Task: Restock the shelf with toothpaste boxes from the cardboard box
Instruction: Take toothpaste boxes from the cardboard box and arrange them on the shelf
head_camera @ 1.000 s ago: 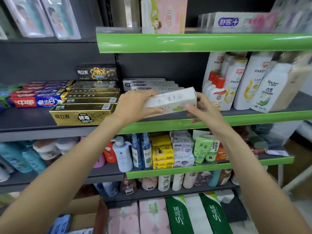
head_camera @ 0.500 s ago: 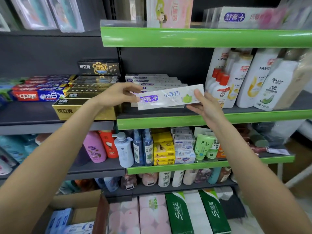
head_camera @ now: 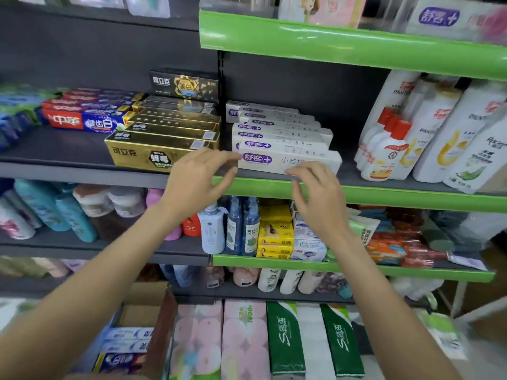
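A white toothpaste box with a purple logo (head_camera: 285, 161) lies at the front of the shelf (head_camera: 384, 196), in front of a row of several matching white boxes (head_camera: 277, 130). My left hand (head_camera: 197, 176) hovers just left of the front box, fingers spread and relaxed, its fingertips near the box's left end. My right hand (head_camera: 318, 193) hangs in front of the box's right half with loosely bent fingers, holding nothing. The cardboard box (head_camera: 137, 333) stands on the floor at lower left with several toothpaste boxes inside.
Gold toothpaste boxes (head_camera: 164, 144) and red-blue ones (head_camera: 82, 119) fill the shelf to the left. White shampoo bottles (head_camera: 428, 133) stand to the right. Bottles and soap packs sit one shelf down; tissue packs (head_camera: 247, 338) stand at the bottom.
The white box, held in the air between both hands, now lies at the front of the row on the shelf. Both hands have let go and drawn back slightly.
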A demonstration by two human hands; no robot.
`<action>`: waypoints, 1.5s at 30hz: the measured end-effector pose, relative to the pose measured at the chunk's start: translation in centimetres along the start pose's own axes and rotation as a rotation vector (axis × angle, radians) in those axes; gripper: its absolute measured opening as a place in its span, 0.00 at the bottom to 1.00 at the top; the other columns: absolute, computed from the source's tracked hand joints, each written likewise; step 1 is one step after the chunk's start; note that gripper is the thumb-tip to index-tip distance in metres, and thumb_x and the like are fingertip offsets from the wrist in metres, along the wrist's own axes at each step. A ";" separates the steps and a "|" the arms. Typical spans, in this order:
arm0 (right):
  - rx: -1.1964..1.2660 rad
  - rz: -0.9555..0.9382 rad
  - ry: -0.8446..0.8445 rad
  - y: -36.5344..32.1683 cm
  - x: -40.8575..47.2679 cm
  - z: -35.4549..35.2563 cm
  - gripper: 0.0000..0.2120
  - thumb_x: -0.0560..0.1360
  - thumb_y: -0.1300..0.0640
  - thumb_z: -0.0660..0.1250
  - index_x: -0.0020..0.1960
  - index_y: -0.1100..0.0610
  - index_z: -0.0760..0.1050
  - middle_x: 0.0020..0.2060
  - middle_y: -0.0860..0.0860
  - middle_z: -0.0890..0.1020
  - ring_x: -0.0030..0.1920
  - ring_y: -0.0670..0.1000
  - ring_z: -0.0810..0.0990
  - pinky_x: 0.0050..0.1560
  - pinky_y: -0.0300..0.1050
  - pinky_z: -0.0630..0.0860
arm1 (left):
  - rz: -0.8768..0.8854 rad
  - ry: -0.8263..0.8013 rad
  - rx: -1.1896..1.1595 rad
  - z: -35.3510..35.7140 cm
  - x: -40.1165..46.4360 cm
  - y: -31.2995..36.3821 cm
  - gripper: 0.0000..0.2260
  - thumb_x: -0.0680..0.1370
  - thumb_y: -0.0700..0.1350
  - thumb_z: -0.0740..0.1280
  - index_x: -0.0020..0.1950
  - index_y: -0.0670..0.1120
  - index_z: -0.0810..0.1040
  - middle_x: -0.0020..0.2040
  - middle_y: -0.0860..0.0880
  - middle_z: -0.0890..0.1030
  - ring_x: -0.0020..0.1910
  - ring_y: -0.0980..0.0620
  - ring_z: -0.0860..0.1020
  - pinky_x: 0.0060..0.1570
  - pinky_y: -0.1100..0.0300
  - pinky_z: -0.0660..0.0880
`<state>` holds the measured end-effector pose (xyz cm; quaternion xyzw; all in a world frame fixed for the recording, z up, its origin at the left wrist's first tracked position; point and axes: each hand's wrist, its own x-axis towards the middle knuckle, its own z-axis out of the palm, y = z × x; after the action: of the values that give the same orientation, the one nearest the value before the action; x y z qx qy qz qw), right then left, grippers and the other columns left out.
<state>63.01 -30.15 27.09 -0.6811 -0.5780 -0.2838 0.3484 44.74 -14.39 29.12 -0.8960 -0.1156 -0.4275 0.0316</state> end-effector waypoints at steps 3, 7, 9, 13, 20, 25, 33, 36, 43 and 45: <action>0.145 -0.059 -0.137 -4.4 -2.2 2.1 0.10 0.76 0.59 0.60 0.50 0.57 0.80 0.42 0.50 0.83 0.40 0.50 0.81 0.40 0.43 0.77 | -0.054 0.064 -0.089 -2.0 -5.7 -0.1 0.10 0.78 0.46 0.61 0.52 0.46 0.81 0.35 0.52 0.80 0.33 0.53 0.77 0.32 0.58 0.73; 0.216 -0.133 -0.425 -9.8 -6.5 7.4 0.10 0.75 0.58 0.60 0.48 0.54 0.80 0.39 0.48 0.83 0.37 0.51 0.81 0.32 0.44 0.76 | -0.263 -0.151 -0.109 -3.9 -15.0 -2.9 0.10 0.78 0.52 0.59 0.50 0.52 0.78 0.31 0.54 0.80 0.30 0.53 0.80 0.30 0.60 0.71; 0.262 -0.103 -0.615 -12.3 -9.0 10.6 0.12 0.75 0.55 0.57 0.49 0.51 0.79 0.42 0.47 0.83 0.41 0.52 0.83 0.34 0.46 0.78 | -0.484 -0.471 -0.081 -4.5 -20.3 -6.1 0.16 0.73 0.60 0.55 0.53 0.56 0.76 0.34 0.55 0.81 0.36 0.50 0.82 0.32 0.61 0.68; 0.361 -0.085 -0.946 -18.0 -13.3 17.2 0.16 0.76 0.54 0.56 0.57 0.51 0.78 0.50 0.50 0.82 0.49 0.54 0.81 0.43 0.50 0.78 | -1.014 -0.865 -0.238 -5.7 -33.0 -14.0 0.31 0.63 0.67 0.56 0.54 0.49 0.80 0.50 0.48 0.84 0.51 0.45 0.81 0.51 0.53 0.75; 0.396 0.064 -1.174 -28.1 -18.5 30.9 0.17 0.78 0.59 0.61 0.66 0.51 0.72 0.60 0.50 0.74 0.60 0.52 0.73 0.54 0.48 0.73 | -1.690 -0.364 -0.387 -7.8 -47.1 -23.4 0.16 0.71 0.46 0.72 0.56 0.42 0.78 0.51 0.40 0.82 0.51 0.43 0.80 0.54 0.53 0.73; 0.256 0.188 -1.348 -32.1 -23.5 40.8 0.18 0.76 0.58 0.63 0.65 0.50 0.71 0.60 0.51 0.75 0.57 0.55 0.76 0.51 0.50 0.75 | -1.570 -0.571 -0.295 -5.5 -53.2 -28.5 0.18 0.72 0.44 0.73 0.61 0.44 0.77 0.54 0.44 0.80 0.51 0.44 0.79 0.55 0.50 0.75; -0.041 -0.056 -1.636 -30.4 -31.3 49.5 0.37 0.75 0.52 0.67 0.77 0.46 0.49 0.70 0.55 0.60 0.69 0.58 0.60 0.64 0.51 0.63 | -1.410 -0.600 -0.298 -2.7 -56.4 -28.8 0.22 0.70 0.57 0.61 0.61 0.53 0.79 0.51 0.52 0.81 0.39 0.52 0.81 0.46 0.60 0.74; -0.026 -0.078 -1.708 -29.3 -32.4 51.5 0.45 0.71 0.48 0.71 0.77 0.43 0.44 0.73 0.54 0.57 0.72 0.58 0.56 0.68 0.53 0.59 | -1.364 -0.612 -0.237 -2.3 -57.2 -29.0 0.14 0.76 0.52 0.66 0.61 0.54 0.79 0.52 0.52 0.81 0.42 0.51 0.82 0.42 0.63 0.69; 0.160 -0.047 -1.728 -26.5 -33.3 53.1 0.45 0.70 0.46 0.72 0.75 0.37 0.45 0.76 0.48 0.54 0.74 0.56 0.55 0.71 0.56 0.59 | -1.329 -0.598 -0.259 -2.1 -57.7 -29.3 0.12 0.76 0.48 0.68 0.60 0.52 0.80 0.51 0.51 0.81 0.38 0.54 0.78 0.42 0.62 0.70; 0.261 0.020 -1.749 -26.2 -33.4 53.3 0.44 0.70 0.50 0.73 0.74 0.36 0.46 0.76 0.46 0.54 0.74 0.55 0.58 0.69 0.56 0.63 | -1.327 -0.589 -0.255 -2.0 -57.8 -29.3 0.12 0.76 0.49 0.68 0.59 0.52 0.80 0.51 0.51 0.81 0.38 0.54 0.78 0.43 0.61 0.71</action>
<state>30.64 -4.67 -27.23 -0.6140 -0.6595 0.4101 -0.1410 1.22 3.29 -15.60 -0.7120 -0.5865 -0.1086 -0.3705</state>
